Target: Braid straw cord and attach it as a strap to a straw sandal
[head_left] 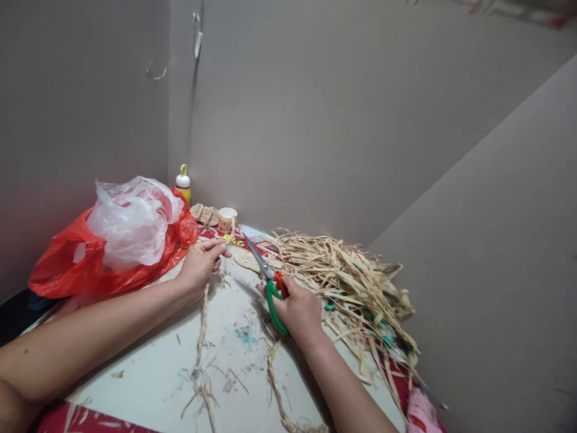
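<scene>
My left hand is closed around a braided straw rope and holds its upper end up near a paper cup. The rope trails down across the white table toward me. My right hand grips green-handled scissors, whose metal blades point up and left toward the rope's tip, slightly apart. A second braided strand lies below my right wrist.
A heap of loose straw strips lies right of my hands. A red plastic bag with a clear bag on top sits at the left. By the wall corner stand a yellow bottle, a woven piece and a paper cup.
</scene>
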### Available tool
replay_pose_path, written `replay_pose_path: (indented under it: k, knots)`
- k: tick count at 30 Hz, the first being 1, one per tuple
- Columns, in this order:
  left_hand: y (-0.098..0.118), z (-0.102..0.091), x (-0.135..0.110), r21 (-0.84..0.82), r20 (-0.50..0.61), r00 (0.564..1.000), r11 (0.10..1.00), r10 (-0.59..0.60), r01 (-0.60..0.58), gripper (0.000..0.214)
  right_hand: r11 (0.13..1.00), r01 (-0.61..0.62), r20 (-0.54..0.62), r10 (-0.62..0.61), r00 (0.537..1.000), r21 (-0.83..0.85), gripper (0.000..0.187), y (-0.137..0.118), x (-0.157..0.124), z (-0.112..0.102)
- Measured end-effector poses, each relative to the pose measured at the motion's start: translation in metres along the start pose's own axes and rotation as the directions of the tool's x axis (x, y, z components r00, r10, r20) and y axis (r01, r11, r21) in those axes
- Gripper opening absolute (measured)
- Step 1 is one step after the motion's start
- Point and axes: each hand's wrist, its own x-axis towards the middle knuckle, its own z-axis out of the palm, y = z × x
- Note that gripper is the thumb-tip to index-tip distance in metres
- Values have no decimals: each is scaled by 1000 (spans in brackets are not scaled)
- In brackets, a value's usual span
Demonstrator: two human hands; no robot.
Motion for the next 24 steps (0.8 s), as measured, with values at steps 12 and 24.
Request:
replay_pose_path:
  k: [12, 24]
  knots:
    - [-18, 0, -22, 452, 470, 794, 667, 386, -592, 24, 488, -340, 267, 213, 940, 804, 39, -27, -3, -4]
    - [-17, 7, -40, 453, 582, 809, 791, 87, -411, 30, 224, -402, 337, 281, 899, 888, 44, -40, -2, -17]
